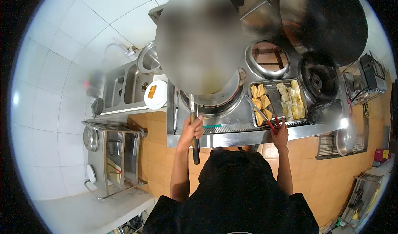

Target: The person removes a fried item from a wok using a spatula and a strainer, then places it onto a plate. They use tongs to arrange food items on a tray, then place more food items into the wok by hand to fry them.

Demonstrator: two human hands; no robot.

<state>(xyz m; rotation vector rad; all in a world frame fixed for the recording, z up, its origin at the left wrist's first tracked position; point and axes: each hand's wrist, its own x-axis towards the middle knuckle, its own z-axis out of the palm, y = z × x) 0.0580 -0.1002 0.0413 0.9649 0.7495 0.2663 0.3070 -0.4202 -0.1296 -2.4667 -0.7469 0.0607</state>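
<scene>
My left hand (191, 131) is closed around the dark grip of a long-handled metal utensil (195, 152). Its shaft runs up toward a wide metal pan (236, 89) on the stove, and a blurred patch hides its far end and most of the pan. With my right hand (281, 134) I grip red-handled tongs (274, 127), whose tips reach over the left part of a metal tray (270, 81). Golden fried triangular pieces (257, 103) lie on that side of the tray. Pale yellow rolls (295, 101) fill its right side.
An open burner ring (267, 60) and a dark burner (316, 82) sit behind and right of the tray. A large black wok (327, 22) stands at the back. Left are a white plate (156, 101) with one fried piece, a sink (134, 87) and a metal cart (108, 130).
</scene>
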